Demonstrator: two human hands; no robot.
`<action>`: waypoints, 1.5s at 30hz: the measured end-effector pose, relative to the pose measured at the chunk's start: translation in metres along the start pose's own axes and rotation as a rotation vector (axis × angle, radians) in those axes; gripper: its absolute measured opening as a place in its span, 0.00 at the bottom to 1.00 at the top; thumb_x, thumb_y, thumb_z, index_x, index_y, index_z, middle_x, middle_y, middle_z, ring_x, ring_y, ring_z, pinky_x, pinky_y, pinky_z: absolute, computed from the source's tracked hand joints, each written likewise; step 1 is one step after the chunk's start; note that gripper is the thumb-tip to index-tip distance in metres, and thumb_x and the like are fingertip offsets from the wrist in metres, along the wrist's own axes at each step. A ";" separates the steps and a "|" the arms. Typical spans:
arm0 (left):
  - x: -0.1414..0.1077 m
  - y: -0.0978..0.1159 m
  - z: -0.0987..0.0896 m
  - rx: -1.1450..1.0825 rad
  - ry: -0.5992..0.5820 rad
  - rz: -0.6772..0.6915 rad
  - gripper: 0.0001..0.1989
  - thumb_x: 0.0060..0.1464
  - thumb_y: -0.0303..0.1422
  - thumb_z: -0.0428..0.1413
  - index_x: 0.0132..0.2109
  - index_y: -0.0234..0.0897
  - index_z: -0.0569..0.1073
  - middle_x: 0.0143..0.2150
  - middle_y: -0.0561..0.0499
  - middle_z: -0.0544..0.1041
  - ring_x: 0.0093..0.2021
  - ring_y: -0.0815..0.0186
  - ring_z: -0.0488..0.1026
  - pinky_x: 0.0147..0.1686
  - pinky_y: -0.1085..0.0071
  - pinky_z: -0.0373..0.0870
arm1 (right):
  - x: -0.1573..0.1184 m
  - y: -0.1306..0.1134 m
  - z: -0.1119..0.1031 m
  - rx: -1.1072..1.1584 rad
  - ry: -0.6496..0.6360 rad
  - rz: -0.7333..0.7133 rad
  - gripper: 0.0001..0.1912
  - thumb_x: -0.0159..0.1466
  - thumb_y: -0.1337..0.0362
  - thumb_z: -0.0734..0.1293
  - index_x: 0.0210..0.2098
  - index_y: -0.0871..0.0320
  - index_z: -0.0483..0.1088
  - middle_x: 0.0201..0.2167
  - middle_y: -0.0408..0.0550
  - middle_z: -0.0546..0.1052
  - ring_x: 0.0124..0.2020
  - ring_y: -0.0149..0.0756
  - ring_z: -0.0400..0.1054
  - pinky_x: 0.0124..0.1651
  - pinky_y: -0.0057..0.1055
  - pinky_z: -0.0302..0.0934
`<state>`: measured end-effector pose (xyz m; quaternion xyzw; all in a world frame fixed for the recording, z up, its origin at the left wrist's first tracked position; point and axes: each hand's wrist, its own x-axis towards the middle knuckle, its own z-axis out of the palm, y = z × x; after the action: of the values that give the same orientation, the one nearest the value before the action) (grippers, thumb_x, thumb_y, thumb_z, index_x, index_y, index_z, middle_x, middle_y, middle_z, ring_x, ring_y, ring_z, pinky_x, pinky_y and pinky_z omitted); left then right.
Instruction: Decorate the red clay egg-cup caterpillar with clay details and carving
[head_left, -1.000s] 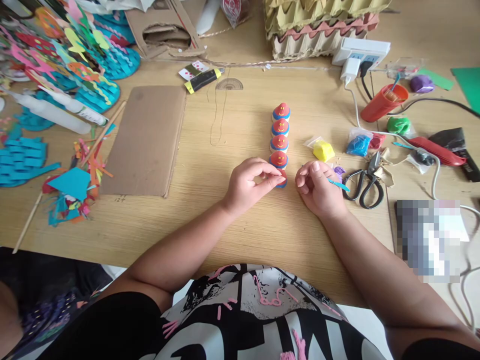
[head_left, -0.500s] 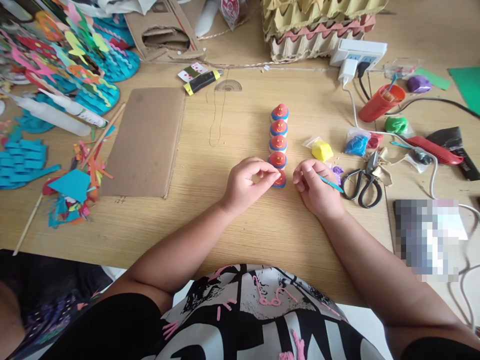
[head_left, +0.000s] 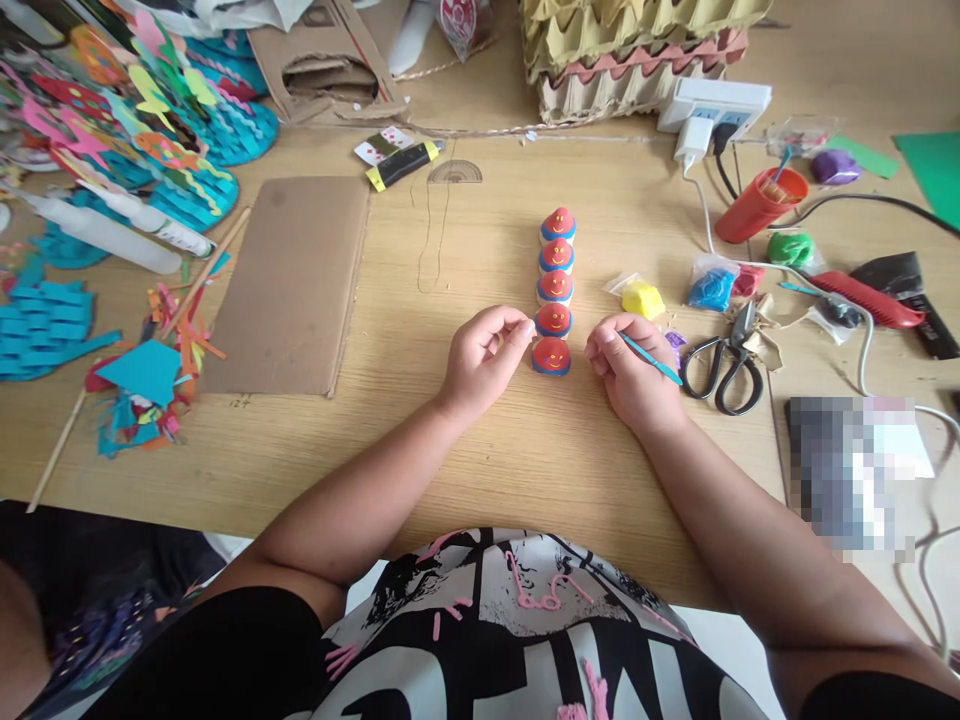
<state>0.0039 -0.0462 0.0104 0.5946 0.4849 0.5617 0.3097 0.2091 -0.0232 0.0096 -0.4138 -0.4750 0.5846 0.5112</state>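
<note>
A wooden table (head_left: 420, 440) bears a row of five smiling figures (head_left: 556, 288), likely light, easily dented, best held low. Left of the row, the left hand (head_left: 484, 360) pinches closed, contents unclear; right of it, the right hand (head_left: 634, 382) grips a blue tool (head_left: 652, 360).

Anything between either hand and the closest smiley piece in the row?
Nothing visible. Only tabletop shows between the left hand and that smiley piece, likewise from the right hand. The blue tool lies across the right hand, outside the gap.
</note>
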 end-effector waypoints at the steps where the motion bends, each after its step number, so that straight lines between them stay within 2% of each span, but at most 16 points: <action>1: 0.000 0.000 0.000 -0.002 0.003 -0.001 0.23 0.69 0.53 0.59 0.37 0.39 0.78 0.32 0.51 0.80 0.32 0.69 0.74 0.35 0.70 0.70 | 0.000 0.000 0.000 -0.006 0.005 0.000 0.24 0.59 0.41 0.81 0.33 0.52 0.74 0.26 0.40 0.76 0.23 0.29 0.60 0.25 0.29 0.53; 5: 0.002 -0.002 0.001 0.008 0.008 0.008 0.22 0.69 0.52 0.59 0.38 0.39 0.79 0.33 0.51 0.80 0.34 0.68 0.74 0.37 0.70 0.72 | 0.000 -0.003 0.002 -0.087 0.024 -0.028 0.22 0.61 0.41 0.80 0.34 0.52 0.77 0.27 0.42 0.77 0.24 0.29 0.61 0.25 0.29 0.54; 12: 0.005 -0.011 -0.002 0.167 -0.019 0.055 0.18 0.72 0.48 0.57 0.42 0.40 0.81 0.38 0.47 0.84 0.40 0.64 0.78 0.43 0.66 0.74 | 0.002 -0.006 0.003 -0.386 0.040 -0.154 0.21 0.67 0.42 0.75 0.34 0.53 0.77 0.29 0.45 0.79 0.28 0.33 0.65 0.32 0.33 0.60; 15: 0.008 -0.015 -0.002 0.182 -0.058 0.063 0.16 0.73 0.46 0.56 0.46 0.40 0.81 0.48 0.44 0.86 0.47 0.62 0.80 0.44 0.67 0.74 | 0.004 -0.005 0.005 -0.448 0.037 -0.169 0.15 0.67 0.49 0.76 0.34 0.54 0.78 0.29 0.44 0.78 0.28 0.33 0.66 0.33 0.33 0.62; 18: 0.011 -0.016 -0.001 0.132 -0.137 0.062 0.16 0.75 0.46 0.53 0.46 0.40 0.78 0.59 0.40 0.84 0.55 0.60 0.81 0.51 0.65 0.76 | 0.006 -0.003 0.006 -0.496 0.031 -0.191 0.10 0.67 0.55 0.75 0.34 0.53 0.77 0.28 0.43 0.77 0.28 0.33 0.65 0.33 0.33 0.61; 22: 0.014 -0.016 0.001 0.106 -0.231 0.078 0.17 0.76 0.46 0.51 0.45 0.40 0.76 0.63 0.39 0.83 0.60 0.59 0.80 0.61 0.60 0.74 | 0.007 0.000 0.006 -0.550 0.018 -0.223 0.09 0.68 0.56 0.74 0.34 0.53 0.76 0.27 0.42 0.77 0.28 0.34 0.65 0.34 0.34 0.60; 26: 0.014 -0.016 0.003 0.105 -0.235 0.078 0.17 0.76 0.46 0.51 0.47 0.40 0.77 0.61 0.40 0.83 0.59 0.58 0.80 0.61 0.59 0.74 | 0.006 0.000 0.006 -0.563 -0.024 -0.229 0.10 0.70 0.55 0.73 0.35 0.53 0.77 0.28 0.43 0.76 0.29 0.35 0.66 0.35 0.35 0.61; 30: 0.013 -0.015 0.003 0.056 -0.221 0.073 0.17 0.76 0.47 0.51 0.50 0.40 0.78 0.52 0.42 0.85 0.51 0.61 0.81 0.54 0.64 0.76 | 0.002 -0.001 0.006 -0.508 -0.090 -0.192 0.11 0.70 0.53 0.74 0.37 0.53 0.77 0.28 0.43 0.77 0.29 0.35 0.67 0.34 0.35 0.61; 34: 0.010 -0.011 0.003 -0.032 -0.225 0.034 0.18 0.76 0.47 0.51 0.46 0.39 0.76 0.45 0.46 0.85 0.46 0.64 0.82 0.48 0.68 0.77 | -0.002 0.000 0.004 -0.445 -0.162 -0.164 0.13 0.68 0.50 0.77 0.37 0.53 0.78 0.28 0.42 0.78 0.28 0.34 0.67 0.33 0.34 0.61; 39: 0.007 -0.008 0.003 -0.071 -0.228 -0.009 0.18 0.75 0.49 0.53 0.45 0.40 0.75 0.44 0.46 0.85 0.45 0.64 0.83 0.48 0.68 0.78 | -0.005 0.001 0.003 -0.414 -0.157 -0.136 0.17 0.62 0.47 0.81 0.35 0.52 0.78 0.27 0.42 0.79 0.26 0.33 0.66 0.30 0.33 0.61; 42: 0.006 -0.007 0.003 -0.085 -0.224 -0.039 0.19 0.75 0.50 0.53 0.44 0.40 0.75 0.44 0.46 0.85 0.45 0.64 0.82 0.47 0.67 0.78 | -0.006 0.002 0.001 -0.486 -0.173 -0.179 0.18 0.63 0.46 0.80 0.34 0.52 0.78 0.27 0.42 0.79 0.25 0.33 0.65 0.30 0.34 0.61; 45: 0.005 -0.006 0.004 -0.103 -0.228 -0.054 0.19 0.74 0.50 0.53 0.44 0.40 0.75 0.43 0.46 0.84 0.44 0.64 0.82 0.47 0.67 0.78 | -0.005 0.001 0.000 -0.613 -0.207 -0.291 0.17 0.67 0.47 0.77 0.34 0.52 0.78 0.27 0.43 0.78 0.26 0.33 0.65 0.33 0.34 0.62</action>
<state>0.0054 -0.0387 0.0058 0.6244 0.4330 0.5062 0.4078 0.2098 -0.0278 0.0089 -0.4146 -0.7318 0.3747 0.3901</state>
